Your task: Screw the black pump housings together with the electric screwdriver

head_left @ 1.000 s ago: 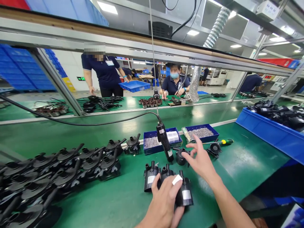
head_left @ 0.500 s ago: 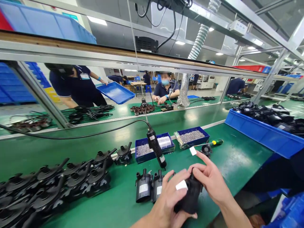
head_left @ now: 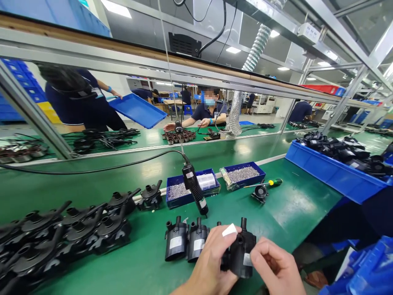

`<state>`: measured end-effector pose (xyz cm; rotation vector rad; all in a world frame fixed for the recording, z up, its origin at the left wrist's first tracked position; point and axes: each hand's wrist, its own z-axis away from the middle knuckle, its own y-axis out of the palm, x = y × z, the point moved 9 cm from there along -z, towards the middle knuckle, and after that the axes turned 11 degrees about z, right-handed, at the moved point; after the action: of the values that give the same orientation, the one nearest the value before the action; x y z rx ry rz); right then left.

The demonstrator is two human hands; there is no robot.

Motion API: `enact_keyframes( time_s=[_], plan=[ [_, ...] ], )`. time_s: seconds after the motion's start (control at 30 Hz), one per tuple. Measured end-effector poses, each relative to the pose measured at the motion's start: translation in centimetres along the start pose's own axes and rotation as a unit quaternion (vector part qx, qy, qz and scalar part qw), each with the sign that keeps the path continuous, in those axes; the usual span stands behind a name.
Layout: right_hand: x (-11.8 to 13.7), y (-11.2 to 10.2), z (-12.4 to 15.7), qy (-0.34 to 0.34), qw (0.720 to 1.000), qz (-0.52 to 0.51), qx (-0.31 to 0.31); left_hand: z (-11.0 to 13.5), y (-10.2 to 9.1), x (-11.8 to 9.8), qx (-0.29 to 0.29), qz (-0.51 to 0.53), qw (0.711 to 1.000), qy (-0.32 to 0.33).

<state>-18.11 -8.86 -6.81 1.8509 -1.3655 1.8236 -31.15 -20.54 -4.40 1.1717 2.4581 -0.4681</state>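
Observation:
My left hand [head_left: 211, 258] is closed around a black cylindrical pump [head_left: 242, 254], held upright above the bench with its pipe stub pointing up. A small white sticker [head_left: 229, 230] clings to a finger of that hand. My right hand [head_left: 274, 262] has its fingers curled together, the thumb and fingertip at the edge of a white label [head_left: 247, 259] on the pump's side. Two more black pumps with white labels, one at the left [head_left: 176, 239] and one beside it [head_left: 197, 241], stand to the left of my hands. Another pump is mostly hidden behind my left hand.
A black electric screwdriver [head_left: 195, 188] hangs over a blue screw box [head_left: 178, 202]; a second screw box [head_left: 242, 176] is alongside. A screwdriver [head_left: 273, 182] and small fan-like part [head_left: 260, 194] lie right. Several black housings [head_left: 76, 225] fill the left; a blue bin [head_left: 331, 172] stands right.
My right hand has come down from the pump's top to its side. The label that was on its fingertip is now on the pump. The pump has turned more upright into view.

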Motion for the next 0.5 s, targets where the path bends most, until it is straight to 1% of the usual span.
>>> enact_keyframes(
  time_s=[0.13,0.33,0.43,0.5],
  plan=[
    [1.1,0.4,0.3,-0.048,0.996,0.071,-0.007,0.0,0.2,-0.3,0.000,-0.019,1.000,0.003],
    [1.5,0.2,0.9,-0.068,0.989,0.122,-0.050,-0.1,0.3,-0.3,0.001,-0.032,0.999,-0.005],
    [2.6,0.3,1.1,-0.096,0.980,0.163,-0.067,0.0,0.4,-0.3,0.000,-0.031,0.999,-0.006],
    [3.6,0.3,1.3,-0.130,0.967,0.203,-0.083,0.0,0.4,-0.3,-0.003,-0.030,1.000,-0.008]
  ],
)
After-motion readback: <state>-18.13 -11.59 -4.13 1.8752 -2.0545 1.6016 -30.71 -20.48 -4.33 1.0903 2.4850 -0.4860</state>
